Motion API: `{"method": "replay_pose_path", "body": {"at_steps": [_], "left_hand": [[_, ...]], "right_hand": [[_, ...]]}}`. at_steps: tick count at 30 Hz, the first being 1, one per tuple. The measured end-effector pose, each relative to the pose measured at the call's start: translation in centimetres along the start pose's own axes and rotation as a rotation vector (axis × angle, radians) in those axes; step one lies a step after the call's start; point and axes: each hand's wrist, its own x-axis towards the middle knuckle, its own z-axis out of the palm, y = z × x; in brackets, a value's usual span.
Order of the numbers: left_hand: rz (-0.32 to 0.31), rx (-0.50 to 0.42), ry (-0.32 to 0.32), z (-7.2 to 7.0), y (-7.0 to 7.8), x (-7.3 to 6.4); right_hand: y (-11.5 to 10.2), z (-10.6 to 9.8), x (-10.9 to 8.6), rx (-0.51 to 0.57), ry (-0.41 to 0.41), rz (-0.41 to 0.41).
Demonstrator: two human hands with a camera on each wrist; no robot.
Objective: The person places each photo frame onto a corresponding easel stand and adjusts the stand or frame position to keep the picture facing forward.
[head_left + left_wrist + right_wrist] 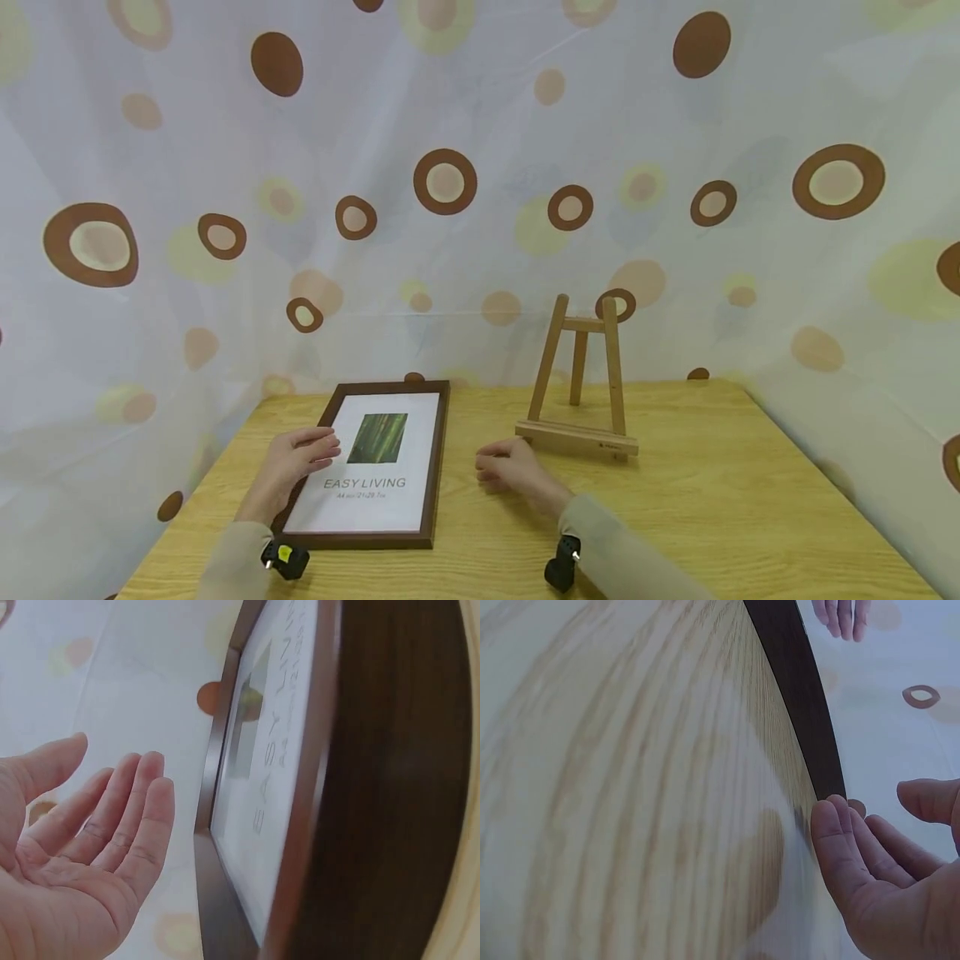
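A brown picture frame (440, 467) lies flat at the left of the table, with a white "EASY LIVING" sheet and a small green picture inside. Over its left side hovers my left hand (296, 467), fingers loosely bent and holding nothing. The left wrist view has that hand (97, 840) palm up, apart from the dark frame edge (382, 780). Between the frame and a small wooden easel (577, 437) is my right hand (521, 475), relaxed and holding nothing. In the right wrist view the right hand (892, 877) has its thumb apart from its fingers.
The wooden table (675, 517) has visible grain. Behind it and along both sides hangs a pale curtain (480, 100) with brown, beige and yellow circles. The easel stands upright near the table's back edge, right of centre.
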Motion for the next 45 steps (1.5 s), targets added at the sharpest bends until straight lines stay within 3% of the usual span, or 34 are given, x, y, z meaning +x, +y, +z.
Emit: {"method": "replay_pose_path", "body": {"at_steps": [8,12,18,29,34,39,45], "left_hand": [[-0.036,-0.283,-0.061,-3.4,-2.1,0.3],[-0.046,-0.325,-0.082,-5.0,-3.0,-0.1],[-0.08,-0.297,-0.092,-6.6,-4.1,-0.7],[-0.21,-0.15,-0.164,-7.6,-4.8,-0.9],[-0.217,-0.158,-0.231,-7.8,-4.7,-0.8],[-0.183,-0.146,-0.312,-8.1,-4.5,-1.0],[-0.212,-0.128,-0.252,-7.8,-4.5,-0.8]], "right_hand": [[0.2,1.0,0.2,0.023,-0.047,0.017],[0.2,1.7,0.1,0.041,-0.073,0.022],[0.5,2.9,0.5,0.052,-0.127,0.042],[0.5,4.3,0.6,0.082,-0.151,0.078],[0.2,4.7,0.5,0.087,-0.148,0.083],[0.0,4.9,0.4,0.118,-0.128,0.115],[-0.5,5.1,0.3,0.187,-0.102,0.157]]}}
